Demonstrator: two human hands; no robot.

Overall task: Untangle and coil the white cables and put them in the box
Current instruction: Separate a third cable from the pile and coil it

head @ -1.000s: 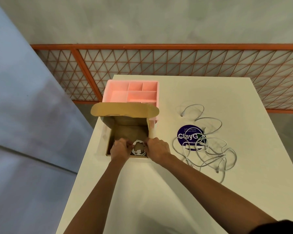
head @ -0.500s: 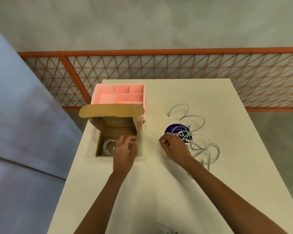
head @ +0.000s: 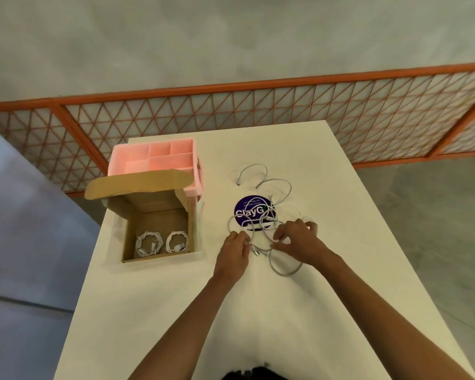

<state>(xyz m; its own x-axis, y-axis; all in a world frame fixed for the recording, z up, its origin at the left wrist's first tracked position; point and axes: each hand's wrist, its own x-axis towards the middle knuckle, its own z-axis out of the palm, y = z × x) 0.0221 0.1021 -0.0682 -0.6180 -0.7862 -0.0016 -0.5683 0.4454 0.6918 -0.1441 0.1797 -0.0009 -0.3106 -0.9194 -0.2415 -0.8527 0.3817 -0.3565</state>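
cables point(head: 266, 220) pinched by left hand point(head: 232, 253), right hand point(head: 296, 239)

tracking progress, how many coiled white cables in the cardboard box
2, side by side in the open brown cardboard box: left coiled white cable, right coiled white cable. None looks hidden.

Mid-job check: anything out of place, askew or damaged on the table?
Only the tangle of white cables: it sprawls loose across the purple sticker, right of the cardboard box, where the left hand and right hand pinch its strands. Two coils lie neatly inside the box. Nothing looks spilled or damaged.
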